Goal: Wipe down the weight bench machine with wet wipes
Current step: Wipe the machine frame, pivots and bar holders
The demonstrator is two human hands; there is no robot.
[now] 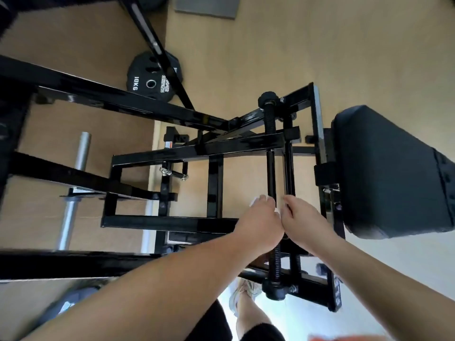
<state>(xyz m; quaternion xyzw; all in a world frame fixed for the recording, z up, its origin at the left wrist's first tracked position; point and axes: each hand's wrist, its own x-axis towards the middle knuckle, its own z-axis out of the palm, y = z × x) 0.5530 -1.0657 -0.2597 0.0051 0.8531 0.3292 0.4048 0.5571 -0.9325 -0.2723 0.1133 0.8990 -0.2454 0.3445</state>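
Observation:
The black steel frame [170, 222] of the weight bench machine fills the middle of the head view, with its dark padded cushion [389, 173] at the right. Two black upright rods [272, 173] run through the frame. My left hand [258, 222] grips the left rod with a white wet wipe [254, 200] showing above its fingers. My right hand [305, 217] is curled around the right rod [288, 173] beside it. The two hands touch each other at the knuckles.
A black 10 kg weight plate [152, 77] lies on the wooden floor at upper left. A silver bar [73, 193] runs along the left. A grey mat [206, 6] sits at the top. My legs and a shoe [243, 294] are below the frame.

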